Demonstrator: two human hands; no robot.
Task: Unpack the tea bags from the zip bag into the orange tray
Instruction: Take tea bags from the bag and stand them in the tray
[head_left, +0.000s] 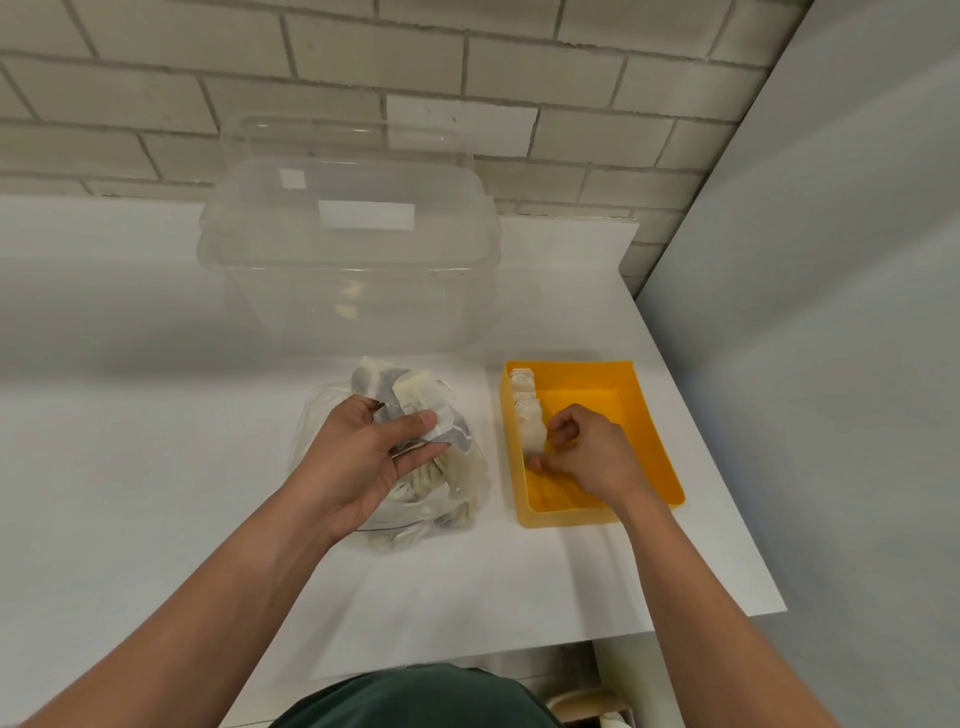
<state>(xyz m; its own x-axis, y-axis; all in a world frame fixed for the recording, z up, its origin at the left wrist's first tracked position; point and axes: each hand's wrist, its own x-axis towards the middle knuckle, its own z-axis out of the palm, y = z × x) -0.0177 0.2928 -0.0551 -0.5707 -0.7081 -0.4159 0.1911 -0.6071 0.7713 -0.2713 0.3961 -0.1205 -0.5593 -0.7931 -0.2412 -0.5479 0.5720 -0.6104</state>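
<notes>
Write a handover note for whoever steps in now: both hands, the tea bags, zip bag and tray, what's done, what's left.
Left hand holds a handful of tea bags over the zip bag.
Right hand is inside the orange tray, pinching the near end of the row of tea bags along its left wall.
Done: one row started.
Left: the handful, plus many more in the zip bag.

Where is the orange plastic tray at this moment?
In the head view the rectangular orange plastic tray lies on the white table, right of the clear plastic zip bag and near the table's right edge; the right hand reaches into it.
</notes>
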